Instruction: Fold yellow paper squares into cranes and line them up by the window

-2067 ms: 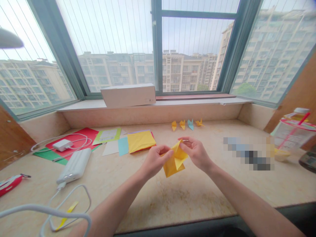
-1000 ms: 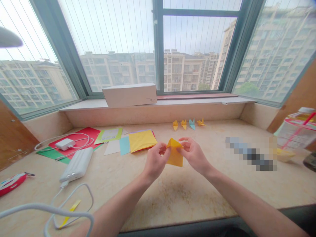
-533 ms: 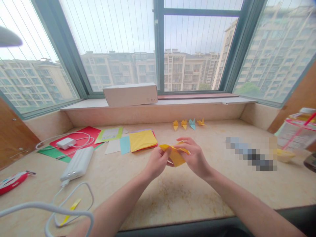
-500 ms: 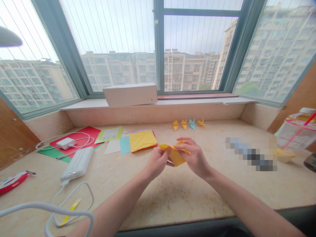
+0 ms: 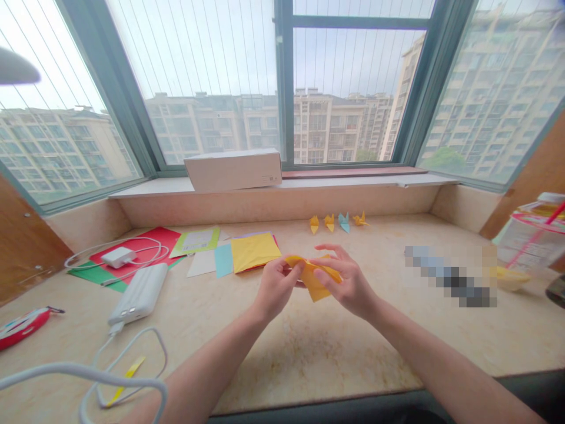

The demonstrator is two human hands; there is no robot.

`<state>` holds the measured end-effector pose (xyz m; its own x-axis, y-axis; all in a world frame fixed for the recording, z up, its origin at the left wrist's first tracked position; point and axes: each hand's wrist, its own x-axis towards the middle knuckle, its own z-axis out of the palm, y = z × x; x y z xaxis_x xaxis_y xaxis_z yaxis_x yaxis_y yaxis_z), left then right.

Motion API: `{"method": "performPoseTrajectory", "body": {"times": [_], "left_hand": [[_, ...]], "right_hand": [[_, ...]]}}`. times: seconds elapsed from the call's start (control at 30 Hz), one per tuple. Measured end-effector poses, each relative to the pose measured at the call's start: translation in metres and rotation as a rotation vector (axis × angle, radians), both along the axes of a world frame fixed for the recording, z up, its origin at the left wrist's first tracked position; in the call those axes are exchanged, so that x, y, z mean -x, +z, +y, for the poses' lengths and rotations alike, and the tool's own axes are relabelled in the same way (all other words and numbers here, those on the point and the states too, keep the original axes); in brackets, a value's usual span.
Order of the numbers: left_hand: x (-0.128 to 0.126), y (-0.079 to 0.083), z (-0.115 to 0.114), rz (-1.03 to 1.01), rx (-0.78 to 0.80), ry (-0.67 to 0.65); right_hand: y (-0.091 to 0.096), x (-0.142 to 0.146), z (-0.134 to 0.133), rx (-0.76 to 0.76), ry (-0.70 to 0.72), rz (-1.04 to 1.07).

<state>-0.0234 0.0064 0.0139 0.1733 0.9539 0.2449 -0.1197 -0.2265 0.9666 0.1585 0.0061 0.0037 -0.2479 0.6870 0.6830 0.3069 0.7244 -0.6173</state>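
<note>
A partly folded sheet of yellow origami paper (image 5: 316,287) is held above the counter between my two hands. My left hand (image 5: 279,284) pinches its left side, thumb on top. My right hand (image 5: 346,278) grips the right side, its thumb lying across the paper and its index finger raised. Beyond my hands several small folded paper cranes stand in a row: a yellow crane (image 5: 314,224), another beside it, a blue crane (image 5: 344,222) and a yellow one at the right end. Left of my hands lies a stack of yellow paper (image 5: 255,252).
A white power bank (image 5: 138,292) with cables lies at left, near red paper (image 5: 165,240) and a white charger (image 5: 119,256). A white box (image 5: 233,169) rests on the sill. At right are a blurred-out object (image 5: 450,277) and a plastic container (image 5: 532,235) with a red straw.
The yellow paper has tilted, its lower point now hanging slightly lower. My right thumb has shifted over its face, and my left fingers have curled a little closer around the left edge.
</note>
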Motion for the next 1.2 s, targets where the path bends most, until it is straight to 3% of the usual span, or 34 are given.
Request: {"method": "performPoseTrajectory", "body": {"times": [0.17,0.3,0.57,0.9,1.2], "left_hand": [[-0.001,-0.002,0.001,-0.026,-0.013,0.044],[-0.002,0.0,0.0,-0.042,0.005,0.031],[0.002,0.0,-0.001,0.19,-0.142,0.096],[0.0,0.005,-0.004,0.113,-0.163,0.249],[0.001,0.009,-0.002,-0.033,-0.014,0.103]], "right_hand": [[-0.001,0.003,0.001,0.031,-0.044,0.066],[-0.004,0.002,0.003,0.06,0.023,0.125],[-0.004,0.001,0.001,0.021,0.06,0.108],[-0.004,0.004,-0.002,-0.038,0.086,0.112],[-0.001,0.001,-0.002,0.056,0.052,0.171]]}}
